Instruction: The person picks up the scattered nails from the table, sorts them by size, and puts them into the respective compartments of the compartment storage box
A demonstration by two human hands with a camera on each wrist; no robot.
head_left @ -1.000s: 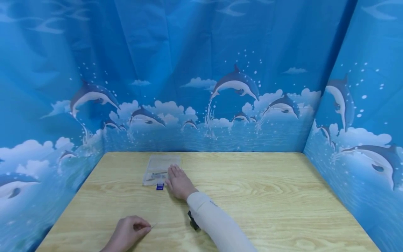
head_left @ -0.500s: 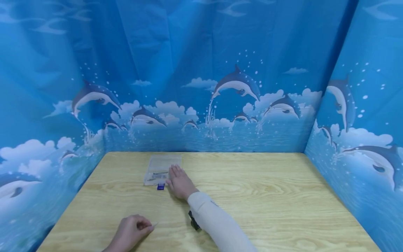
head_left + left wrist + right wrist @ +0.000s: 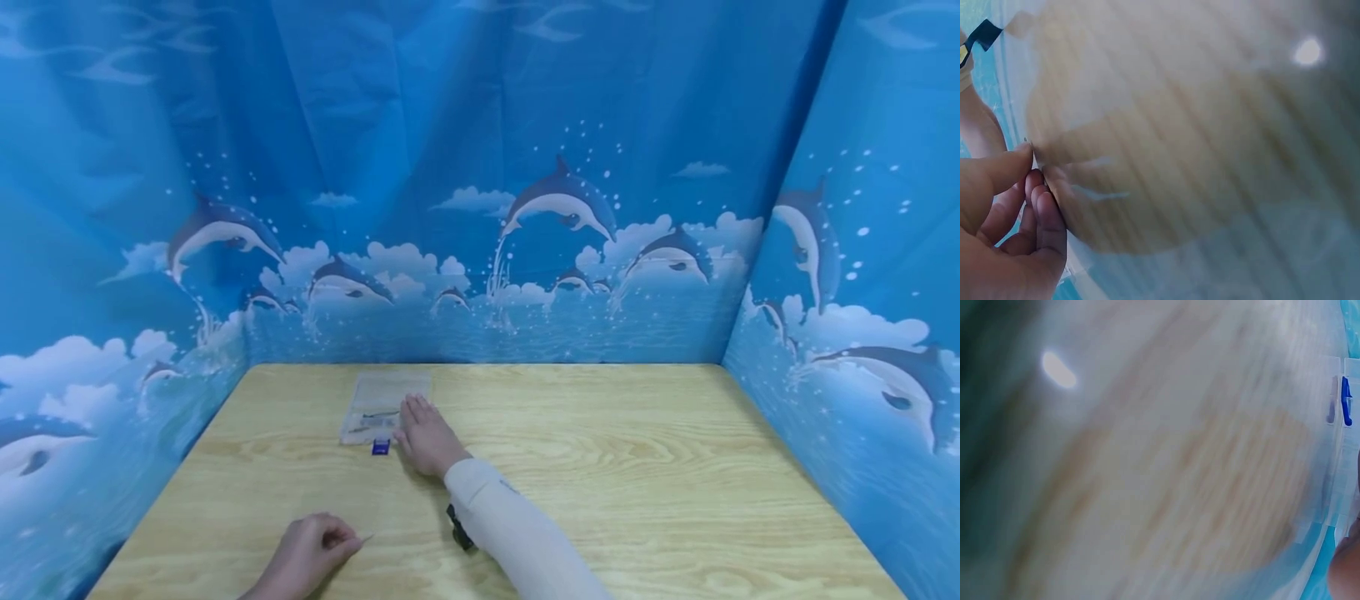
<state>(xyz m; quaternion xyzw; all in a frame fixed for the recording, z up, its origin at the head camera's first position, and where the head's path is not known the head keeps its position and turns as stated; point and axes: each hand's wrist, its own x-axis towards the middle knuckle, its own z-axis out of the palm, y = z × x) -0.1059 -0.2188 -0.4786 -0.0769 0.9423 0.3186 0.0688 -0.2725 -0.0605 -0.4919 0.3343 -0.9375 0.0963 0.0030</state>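
Observation:
Near the table's front left, my left hand (image 3: 307, 550) pinches a thin, pale, needle-like piece (image 3: 367, 539) between thumb and forefinger. Its exact kind is too small to tell. In the left wrist view the fingers (image 3: 1007, 172) meet at the tips, with only a tiny dark point showing above. Farther back, my right hand (image 3: 429, 437) lies with straight fingers along the right side of a flat clear plastic case (image 3: 390, 387). A blue latch (image 3: 381, 447) sits at the case's near edge. Several small thin items (image 3: 377, 419) show in the case, partly hidden by the hand.
The wood-grain table (image 3: 600, 467) reaches back to a blue dolphin-print curtain (image 3: 480, 250), which also closes in both sides. A black strap piece (image 3: 460, 529) shows under the right forearm's pale sleeve (image 3: 517, 533).

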